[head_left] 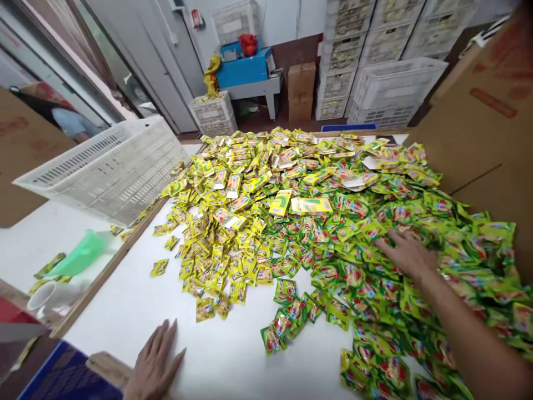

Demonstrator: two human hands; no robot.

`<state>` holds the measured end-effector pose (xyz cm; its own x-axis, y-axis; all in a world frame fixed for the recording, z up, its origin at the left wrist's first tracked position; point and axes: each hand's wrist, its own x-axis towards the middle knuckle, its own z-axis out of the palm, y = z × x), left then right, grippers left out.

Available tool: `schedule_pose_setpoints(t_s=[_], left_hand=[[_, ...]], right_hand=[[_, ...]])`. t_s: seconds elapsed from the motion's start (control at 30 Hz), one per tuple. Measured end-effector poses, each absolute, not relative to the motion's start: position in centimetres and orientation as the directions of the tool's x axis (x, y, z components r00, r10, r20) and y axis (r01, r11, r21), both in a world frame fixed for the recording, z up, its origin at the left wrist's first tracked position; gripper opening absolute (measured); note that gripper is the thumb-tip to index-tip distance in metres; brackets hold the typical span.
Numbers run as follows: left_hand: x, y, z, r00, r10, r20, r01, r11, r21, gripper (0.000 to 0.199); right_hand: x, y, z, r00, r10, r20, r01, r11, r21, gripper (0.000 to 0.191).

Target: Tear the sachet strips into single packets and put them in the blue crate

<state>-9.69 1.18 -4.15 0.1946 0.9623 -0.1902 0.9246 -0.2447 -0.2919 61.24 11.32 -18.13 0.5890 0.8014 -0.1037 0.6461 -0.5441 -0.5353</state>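
Note:
On the white tabletop (120,300) at the lower left, my left hand (155,361) lies flat with its fingers spread, holding nothing. My right hand (408,254) reaches over the heap of green packets (383,289) on the right, fingers stretched out and touching the packets, their tips partly lost among them. Left of that heap lies a pile of smaller yellow packets (216,250). Small yellow cartons (311,205), some with white flaps showing, are strewn over the far part of the pile. A few green packets (278,328) lie loose between my hands.
A wooden rim (114,261) edges the table's left side. Beyond it stand a white plastic crate (112,172), a green bag (81,255) and a white roll (50,297). Cardboard (478,133) rises at the right. A blue crate (62,375) sits lower left. Stacked crates (339,55) line the back wall.

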Motion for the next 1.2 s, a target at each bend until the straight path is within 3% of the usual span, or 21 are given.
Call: schedule_pose_setpoints(t_s=[0.1,0.3,0.5,0.57,0.63,0.73,0.87,1.0,1.2], left_hand=[[-9.1,1.0,-4.1,0.157,0.968,-0.195,0.939,-0.208,-0.274,0.071],[-8.6,1.2,-4.6,0.138,0.968,-0.211,0.96,-0.183,-0.21,0.075],[-8.3,1.1,-4.8,0.125,0.971,-0.202,0.975,-0.158,-0.155,0.074],[-8.1,0.9,-4.6,0.119,0.97,-0.211,0.979,-0.151,-0.14,0.073],[-7.9,0.5,-4.3,0.114,0.97,-0.212,0.981,-0.144,-0.129,0.072],[-7.7,0.1,-4.1,0.108,0.973,-0.205,0.984,-0.134,-0.12,0.071],[-7.7,-0.3,-4.1,0.102,0.974,-0.204,0.986,-0.126,-0.109,0.07],[-8.0,-0.7,-4.3,0.123,0.978,-0.17,0.984,-0.142,-0.106,0.069],[-9.1,-0.9,-5.4,0.145,0.978,-0.148,0.964,-0.173,-0.2,0.069]], right_hand=[[57.6,9.6,-16.5,0.471,0.848,-0.244,0.706,-0.528,-0.472,0.063],[49.2,7.9,-12.6,0.302,0.892,-0.336,0.809,-0.427,-0.405,0.055],[43.1,10.0,-9.6,0.056,0.958,-0.282,0.787,-0.216,-0.578,0.055],[43.6,11.0,-9.5,0.082,0.978,-0.191,0.781,-0.182,-0.598,0.056],[44.7,11.9,-10.1,0.209,0.972,-0.108,0.808,-0.233,-0.541,0.06],[45.1,12.5,-11.8,0.326,0.937,-0.123,0.841,-0.347,-0.415,0.064],[43.0,11.7,-13.7,0.328,0.937,-0.122,0.892,-0.349,-0.286,0.071],[42.4,11.5,-13.8,0.291,0.933,-0.212,0.915,-0.336,-0.223,0.072],[44.3,12.4,-13.7,0.183,0.899,-0.397,0.901,-0.315,-0.298,0.069]])
